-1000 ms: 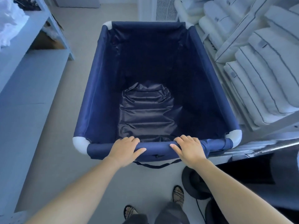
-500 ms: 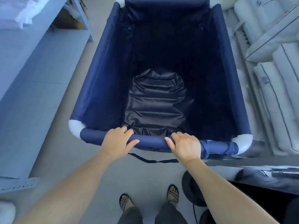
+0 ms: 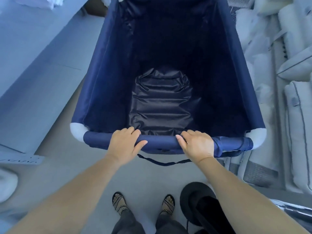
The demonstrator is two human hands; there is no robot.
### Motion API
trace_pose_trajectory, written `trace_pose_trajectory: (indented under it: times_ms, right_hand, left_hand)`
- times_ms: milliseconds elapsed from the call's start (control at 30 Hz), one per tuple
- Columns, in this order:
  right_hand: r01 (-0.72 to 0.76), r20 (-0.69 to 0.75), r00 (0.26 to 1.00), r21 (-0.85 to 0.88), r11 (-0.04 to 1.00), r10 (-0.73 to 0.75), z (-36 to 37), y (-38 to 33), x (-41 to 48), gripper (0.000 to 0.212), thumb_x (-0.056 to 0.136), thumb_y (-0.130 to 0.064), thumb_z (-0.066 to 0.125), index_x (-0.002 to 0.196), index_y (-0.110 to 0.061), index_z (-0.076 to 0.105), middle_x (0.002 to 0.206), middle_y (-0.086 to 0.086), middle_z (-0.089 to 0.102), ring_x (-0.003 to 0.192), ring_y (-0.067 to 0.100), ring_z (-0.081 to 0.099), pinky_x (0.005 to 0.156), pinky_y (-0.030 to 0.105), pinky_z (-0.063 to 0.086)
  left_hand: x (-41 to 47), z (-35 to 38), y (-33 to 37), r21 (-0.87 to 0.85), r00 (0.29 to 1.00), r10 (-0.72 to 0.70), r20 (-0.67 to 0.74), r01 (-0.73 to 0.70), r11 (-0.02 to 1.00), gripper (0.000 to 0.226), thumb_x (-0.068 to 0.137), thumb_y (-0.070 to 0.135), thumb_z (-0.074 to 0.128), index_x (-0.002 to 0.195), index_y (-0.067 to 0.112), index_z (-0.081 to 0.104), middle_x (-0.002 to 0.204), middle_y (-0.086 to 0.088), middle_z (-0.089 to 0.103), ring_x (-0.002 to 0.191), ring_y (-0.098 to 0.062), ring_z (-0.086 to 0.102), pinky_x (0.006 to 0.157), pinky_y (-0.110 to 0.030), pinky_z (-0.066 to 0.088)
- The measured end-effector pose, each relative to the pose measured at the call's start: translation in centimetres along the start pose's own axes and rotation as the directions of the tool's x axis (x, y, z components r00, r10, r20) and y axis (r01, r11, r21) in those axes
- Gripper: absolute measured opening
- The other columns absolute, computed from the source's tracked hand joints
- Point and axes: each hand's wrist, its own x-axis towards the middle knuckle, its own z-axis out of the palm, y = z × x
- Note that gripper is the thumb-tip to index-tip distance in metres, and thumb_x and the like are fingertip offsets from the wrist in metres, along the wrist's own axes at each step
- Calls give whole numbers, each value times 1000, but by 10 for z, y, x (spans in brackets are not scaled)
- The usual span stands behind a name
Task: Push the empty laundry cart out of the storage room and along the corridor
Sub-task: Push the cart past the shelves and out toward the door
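The laundry cart [image 3: 101,68] is a deep navy fabric bin with white corner caps, and it fills the middle of the view. Nothing lies inside it except its creased dark bottom panel [image 3: 160,105]. My left hand [image 3: 125,146] grips the padded near rail [image 3: 160,142], left of centre. My right hand [image 3: 197,144] grips the same rail, right of centre. A thin dark strap hangs below the rail between my wrists.
A pale shelf unit [image 3: 30,65] runs along the left of the cart. Racks of stacked white pillows [image 3: 290,92] stand close on the right. A round black object [image 3: 195,200] sits on the grey floor by my right foot. Bare floor lies behind the cart.
The cart has rolled forward between the shelf and the pillow racks. Its far rim has left the top of the view. Both hands keep the same grip on the rail.
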Motion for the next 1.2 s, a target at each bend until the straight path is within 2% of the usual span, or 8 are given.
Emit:
trace_pose_trajectory:
  times_ms: [100,233,333,467,567,700,1000,1200]
  right_hand:
    - [37,-12,999,12,999,-37,-1,17,5,37,94,-41,44,75,-16,63,67,3,61,64,28,54,58,32,25]
    - [80,75,994,0,997,-80,-8,32,15,49,93,-51,24,86,-21,62,81,-1,61,75,24,55,63,31,26]
    - [118,175,978,-5,993,-115,-16,35,17,65,84,-66,9,105,-29,58,98,-4,58,87,21,53,79,33,31]
    - [191,210,961,-36,981,-180,-21,15,13,84,73,-78,-2,117,-31,52,106,-4,56,96,22,49,95,38,24]
    - [257,225,944,-46,965,-240,-15,-15,14,83,73,-80,3,116,-29,52,105,-3,56,94,24,49,94,39,26]
    - [281,217,941,-68,957,-260,-9,-34,20,81,70,-82,8,107,-26,55,100,-3,56,90,23,48,89,38,27]
    - [275,274,932,-105,956,-238,-13,-38,38,79,70,-82,14,110,-26,53,99,-3,54,93,20,46,96,36,25]
    - [205,281,935,61,977,-214,-9,-69,46,62,77,-76,37,108,-26,56,99,-3,56,97,19,46,96,34,23]
  left_hand:
    - [-4,0,11,-47,999,-31,16,32,998,45,88,54,32,94,17,57,81,2,58,69,-22,54,59,-33,36]
    - [-14,0,5,-133,990,92,107,-78,988,46,89,55,36,114,21,51,98,6,57,85,-19,55,64,-29,37]
    - [-31,-1,-12,-94,989,-26,149,40,995,49,85,61,41,110,20,51,97,4,57,87,-21,55,64,-35,45]
    - [-42,2,-7,-34,977,-118,176,126,991,55,80,69,41,106,21,49,96,6,57,89,-20,56,59,-33,41]
    - [-44,5,6,-22,980,-136,145,141,990,58,78,72,42,105,21,49,95,7,57,86,-20,58,56,-32,36]
    - [-47,8,16,-8,988,-131,77,132,991,58,76,72,45,96,17,50,84,3,61,70,-23,61,49,-29,32]
    - [-37,14,8,-123,989,-117,89,127,984,47,82,70,39,85,23,34,79,5,57,66,-20,55,49,-29,24]
    - [-42,16,-35,-93,995,-65,71,71,993,44,84,66,40,81,23,30,76,5,58,60,-18,46,46,-28,23]
